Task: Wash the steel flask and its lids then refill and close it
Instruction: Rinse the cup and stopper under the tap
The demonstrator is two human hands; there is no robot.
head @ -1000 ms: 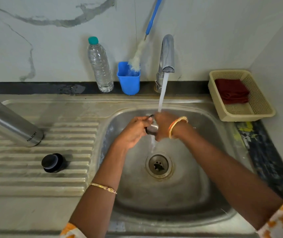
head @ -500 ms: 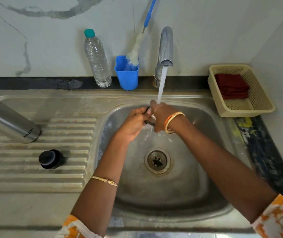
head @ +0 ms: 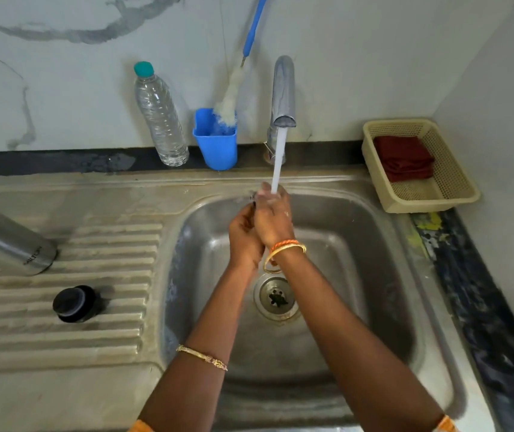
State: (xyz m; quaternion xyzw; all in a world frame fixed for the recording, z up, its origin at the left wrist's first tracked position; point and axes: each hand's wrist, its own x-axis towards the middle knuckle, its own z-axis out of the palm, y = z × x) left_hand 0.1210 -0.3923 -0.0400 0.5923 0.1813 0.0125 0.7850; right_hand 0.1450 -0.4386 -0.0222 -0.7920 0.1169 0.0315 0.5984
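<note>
Rinsing under the tap stream (head: 278,163), both hands' fingers (head: 276,201) clamped on a small lid (head: 251,198), steel flask (head: 6,238) lying far left of them

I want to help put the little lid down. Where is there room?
The ribbed drainboard has bare room in front of the black lid, and between that lid and the sink basin. It is crowded under the tap, where both hands meet, left hand and right hand.
</note>
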